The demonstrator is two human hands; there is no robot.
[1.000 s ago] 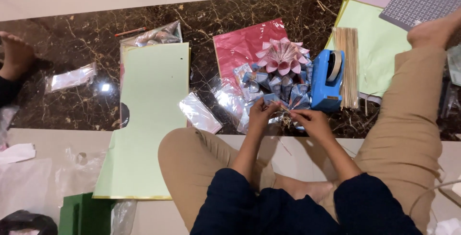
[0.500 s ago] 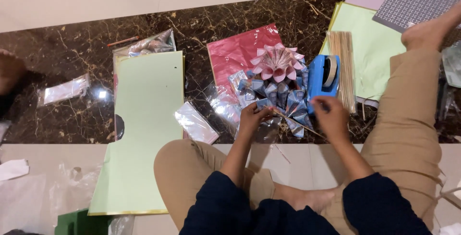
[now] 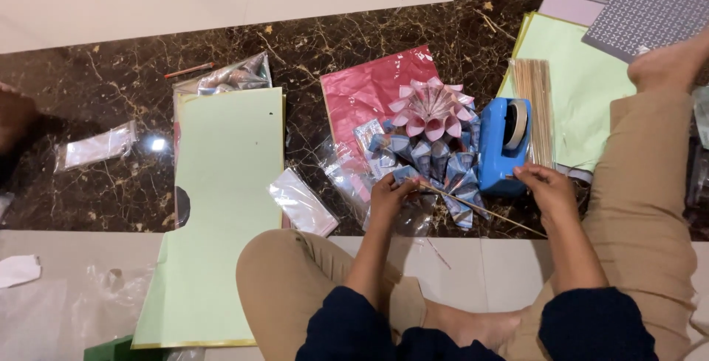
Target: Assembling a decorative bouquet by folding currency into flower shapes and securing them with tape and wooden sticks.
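I sit on the floor with my legs folded. My left hand (image 3: 388, 193) pinches a small folded blue paper cone (image 3: 405, 175) on the end of a thin wooden stick (image 3: 487, 212) that slants down to the right. My right hand (image 3: 546, 190) rests against the base of a blue tape dispenser (image 3: 502, 147), fingers curled on its near edge. Several folded blue paper cones (image 3: 436, 160) lie just beyond my left hand. A pink folded paper flower (image 3: 430, 110) sits above them on a red sheet (image 3: 365, 91).
A long light-green paper sheet (image 3: 221, 206) lies at left. A bundle of wooden skewers (image 3: 533, 106) lies on another green sheet (image 3: 583, 73) at right. Clear plastic bags (image 3: 301, 202) lie scattered on the dark marble floor (image 3: 103, 80). A grey patterned mat (image 3: 653, 7) sits top right.
My right hand left the stick near my left hand and moved right to the tape dispenser. The left hand stays on the blue cone and stick.
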